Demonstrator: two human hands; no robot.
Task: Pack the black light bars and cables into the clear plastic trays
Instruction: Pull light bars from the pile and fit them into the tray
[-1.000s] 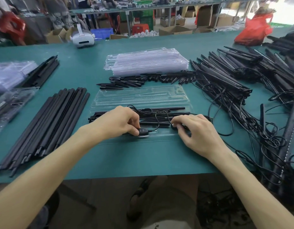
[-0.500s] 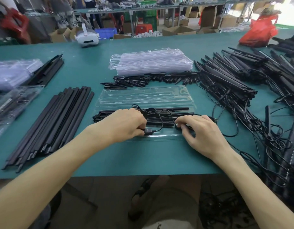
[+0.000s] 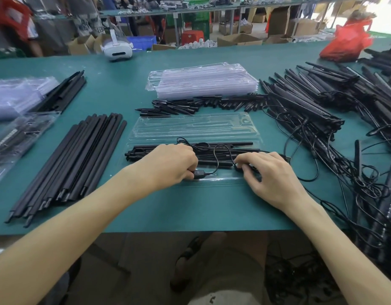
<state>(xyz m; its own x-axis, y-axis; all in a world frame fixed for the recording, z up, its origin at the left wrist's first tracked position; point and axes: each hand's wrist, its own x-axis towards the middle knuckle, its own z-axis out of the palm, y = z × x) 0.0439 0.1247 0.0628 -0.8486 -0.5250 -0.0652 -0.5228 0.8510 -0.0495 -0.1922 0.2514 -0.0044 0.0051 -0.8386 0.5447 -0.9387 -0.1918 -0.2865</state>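
sideways in tray (image 3: 223,179), light bars (image 3: 234,143); left fingers (image 3: 189,165) tight round controller (image 3: 199,172), right fingers (image 3: 245,160) seemingly round cable (image 3: 217,169).

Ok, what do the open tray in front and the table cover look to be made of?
Tray: thin clear plastic, glossy, probably formed sheet; the green surface shows through and its moulded channels catch glare. Table cover: matte teal-green sheet, perhaps rubber or vinyl; flat, no shine, no visible weave.
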